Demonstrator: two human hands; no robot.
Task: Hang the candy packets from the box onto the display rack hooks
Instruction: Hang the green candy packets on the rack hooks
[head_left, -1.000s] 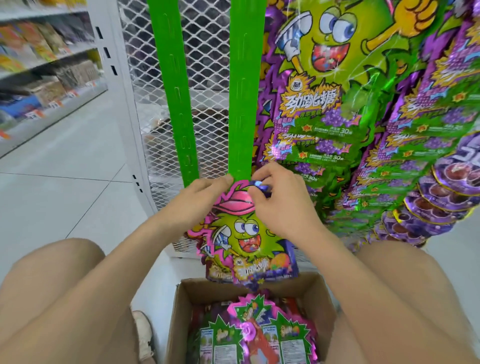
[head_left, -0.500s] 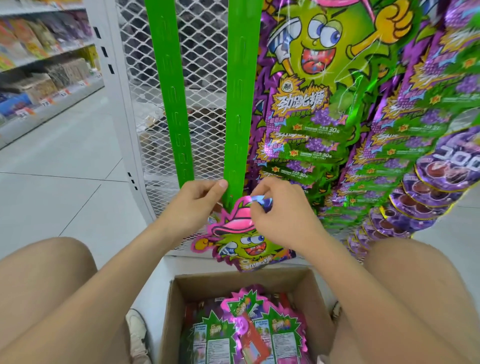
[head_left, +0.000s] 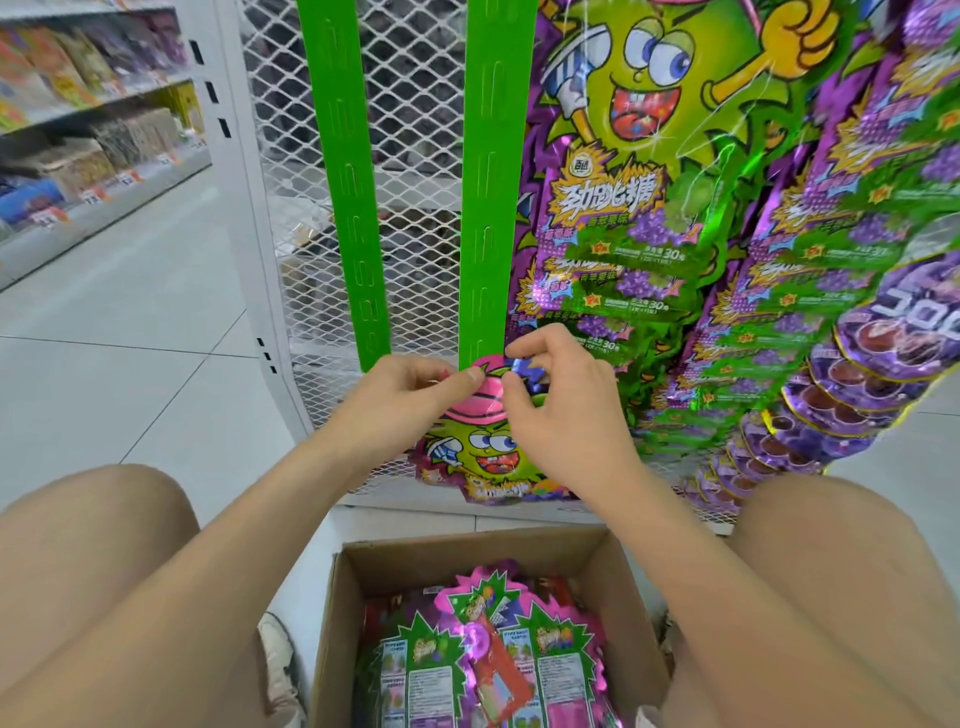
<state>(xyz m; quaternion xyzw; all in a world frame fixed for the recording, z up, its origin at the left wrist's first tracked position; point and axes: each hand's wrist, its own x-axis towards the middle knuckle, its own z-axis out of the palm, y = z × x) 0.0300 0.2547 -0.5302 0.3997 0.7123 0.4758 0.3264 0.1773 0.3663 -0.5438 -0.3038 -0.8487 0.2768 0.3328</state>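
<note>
A: Left hand (head_left: 405, 400)?
B: Curled. Pinches the packet (head_left: 478, 457) at its pink top edge, from the left.
A: Right hand (head_left: 566, 415)?
B: Same grip. Pinches the top from the right, with the thumb low and bent fingers (head_left: 540, 343) over a blue bit of wrapper. Almost meets the left thumb on the pink hat print.
A: Packet position?
B: Upright, face toward the camera. Top edge right at the lower end of the right strip (head_left: 493, 182), overlapping it. Hangs below both hands, in front of the mesh (head_left: 415, 130) and above the box (head_left: 467, 558). Cannot tell if hooked onto a strip tab, since fingers hide that spot.
A: Box?
B: Open cardboard, on the floor (head_left: 130, 338) between the knees (head_left: 104, 545), directly below the packet. Holds the box packets (head_left: 431, 665), mostly lying back side up, with pink and green spiky edges. One red piece on top of them.
A: Rack?
B: Two green strips, vertical against white mesh. Left strip (head_left: 343, 182) well apart from both hands. Slotted tabs down each.
A: Right of that?
B: Hung packets (head_left: 623, 234), just beside the right strip. Overlapping rows in green and purple, filling the right side of the view.
A: Rest?
B: White post (head_left: 249, 208) left of the mesh. Shelves (head_left: 78, 130) with goods at far left, too blurred to read. Shoe (head_left: 280, 660) just left of the box.
</note>
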